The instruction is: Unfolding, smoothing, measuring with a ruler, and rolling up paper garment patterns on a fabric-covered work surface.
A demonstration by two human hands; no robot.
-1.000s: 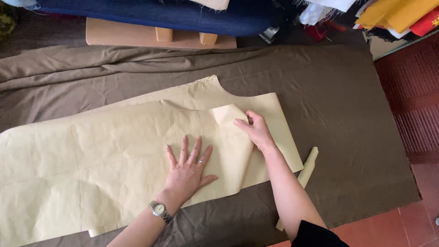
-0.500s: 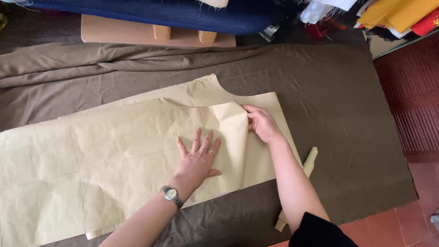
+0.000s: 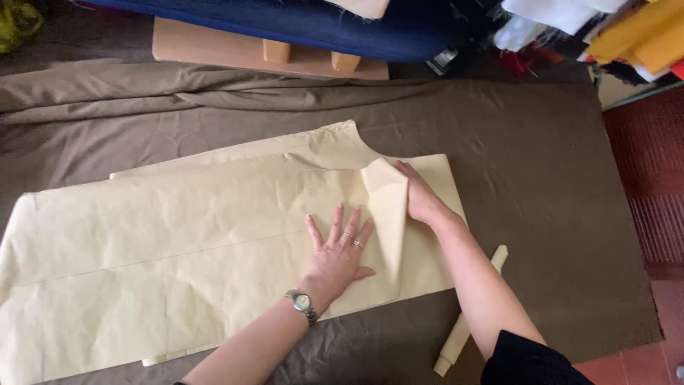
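left hand (image 3: 336,253) flat on paper pattern (image 3: 178,249) | right hand (image 3: 422,202) lifts its corner

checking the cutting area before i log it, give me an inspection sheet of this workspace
surface: brown fabric spread flat, rumpled along the far edge
job's things: cream paper pattern on the fabric, its right flap lifted
clutter: rolled paper by the right forearm
grippers: left hand flat on the pattern, fingers spread; right hand under the lifted flap
cables: nothing seen
surroundings: wooden board, blue cloth, stacked coloured fabrics, red floor
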